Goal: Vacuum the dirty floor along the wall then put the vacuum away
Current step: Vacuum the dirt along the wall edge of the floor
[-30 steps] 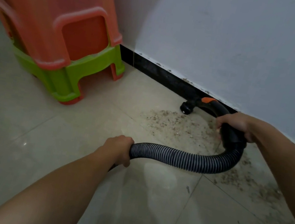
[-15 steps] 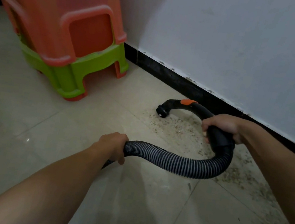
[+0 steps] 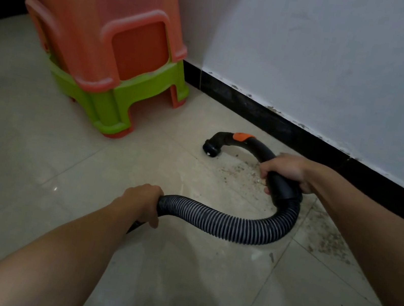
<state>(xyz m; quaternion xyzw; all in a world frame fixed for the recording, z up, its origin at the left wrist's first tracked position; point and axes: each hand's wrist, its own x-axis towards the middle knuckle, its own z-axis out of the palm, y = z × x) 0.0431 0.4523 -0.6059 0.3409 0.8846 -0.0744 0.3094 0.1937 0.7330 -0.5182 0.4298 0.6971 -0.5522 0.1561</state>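
At centre frame, near the baseboard [image 3: 304, 140], your nozzle [image 3: 210, 150] has swept left toward the stools [image 3: 113, 100] over the last second, thinning the grit [image 3: 241, 173] behind it. Plenty remains at lower right, so vacuuming isn't done. Your right grip [image 3: 284, 168] wraps fully round the handle [image 3: 258, 147]; your left grip [image 3: 143, 200] curls round the hose [image 3: 224, 223].
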